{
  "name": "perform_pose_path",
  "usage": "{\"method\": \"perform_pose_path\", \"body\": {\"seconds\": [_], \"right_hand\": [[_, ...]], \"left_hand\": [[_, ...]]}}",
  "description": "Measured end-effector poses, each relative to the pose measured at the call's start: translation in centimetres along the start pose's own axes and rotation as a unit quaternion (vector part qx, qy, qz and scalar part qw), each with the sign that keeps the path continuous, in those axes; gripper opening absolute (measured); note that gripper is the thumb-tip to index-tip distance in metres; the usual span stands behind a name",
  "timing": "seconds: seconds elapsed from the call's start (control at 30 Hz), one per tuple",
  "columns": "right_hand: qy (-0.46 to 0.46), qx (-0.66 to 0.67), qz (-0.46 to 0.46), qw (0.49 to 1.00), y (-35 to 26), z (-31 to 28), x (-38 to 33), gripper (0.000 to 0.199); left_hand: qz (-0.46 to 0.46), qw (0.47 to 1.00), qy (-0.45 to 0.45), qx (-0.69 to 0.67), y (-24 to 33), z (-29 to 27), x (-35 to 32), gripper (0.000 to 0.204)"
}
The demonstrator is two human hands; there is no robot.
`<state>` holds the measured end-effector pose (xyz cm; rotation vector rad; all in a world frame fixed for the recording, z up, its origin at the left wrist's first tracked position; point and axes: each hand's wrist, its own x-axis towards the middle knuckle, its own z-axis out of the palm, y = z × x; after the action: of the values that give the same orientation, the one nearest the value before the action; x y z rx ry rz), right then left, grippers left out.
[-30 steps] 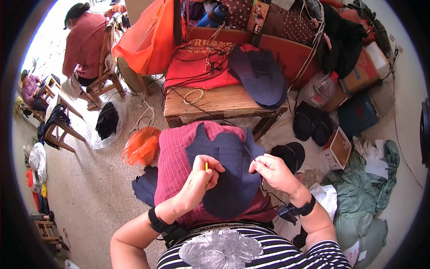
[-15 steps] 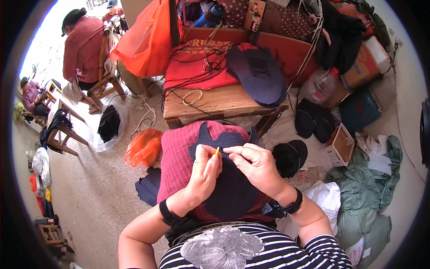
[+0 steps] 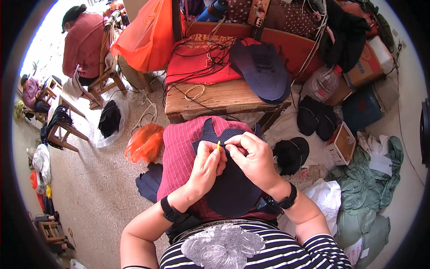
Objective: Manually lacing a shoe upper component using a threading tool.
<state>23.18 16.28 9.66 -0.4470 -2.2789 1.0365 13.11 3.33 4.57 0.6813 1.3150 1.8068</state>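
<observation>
Across my lap lies a dark navy knitted shoe upper (image 3: 233,193), its pointed ends away from me and its rounded end near my waist. My left hand (image 3: 206,168) is closed, with a slim yellow stick-like tool (image 3: 218,145) upright between thumb and forefinger. Close beside it, my right hand (image 3: 253,154) pinches the inner edge of the upper with thumb and fingertips. The fingers of both hands nearly meet there and hide the exact spot. Under the upper is a red striped cloth (image 3: 177,154) over my lap.
Ahead stands a wooden bench (image 3: 210,101) with a red bag (image 3: 201,67), black cords and more navy uppers (image 3: 262,74). An orange plastic bag (image 3: 144,143) lies on the floor at left. Black caps (image 3: 291,154) and a white basket (image 3: 342,145) are at right. Another person (image 3: 85,45) sits far left.
Both hands stay at the same spot on the upper. My right fingers have curled in closer to the yellow tool. The view has shifted slightly.
</observation>
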Motion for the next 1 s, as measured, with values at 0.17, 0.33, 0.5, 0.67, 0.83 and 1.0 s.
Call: {"method": "perform_pose_path", "body": {"seconds": [0.17, 0.33, 0.5, 0.67, 0.83, 1.0], "right_hand": [[-0.016, 0.003, 0.034, 0.999, 0.0, 0.3, 0.1, 0.008], [0.004, 0.026, 0.022, 0.999, 0.7, 0.9, 0.0, 0.008], [-0.024, 0.057, 0.050, 0.997, 1.1, 1.0, 0.0, 0.007], [-0.031, 0.176, 0.107, 0.978, 1.3, 1.5, -0.2, 0.008], [-0.057, 0.230, 0.177, 0.955, 0.9, 1.4, -0.2, 0.009], [-0.009, 0.197, 0.118, 0.973, 1.7, 2.3, -0.9, 0.009]], "left_hand": [[-0.030, 1.000, -0.002, -0.002, 0.0, -0.2, -0.1, 0.011], [-0.036, 0.999, -0.001, -0.019, 0.0, 0.2, 0.0, 0.011], [-0.036, 0.999, -0.010, 0.021, -0.4, -0.3, 0.2, 0.013], [-0.030, 0.999, -0.024, -0.029, -0.5, -0.3, 0.2, 0.020], [-0.033, 0.996, -0.017, -0.084, -0.2, 0.5, 0.0, 0.022], [-0.042, 0.998, -0.021, -0.048, -0.5, 0.1, 0.1, 0.024]]}}
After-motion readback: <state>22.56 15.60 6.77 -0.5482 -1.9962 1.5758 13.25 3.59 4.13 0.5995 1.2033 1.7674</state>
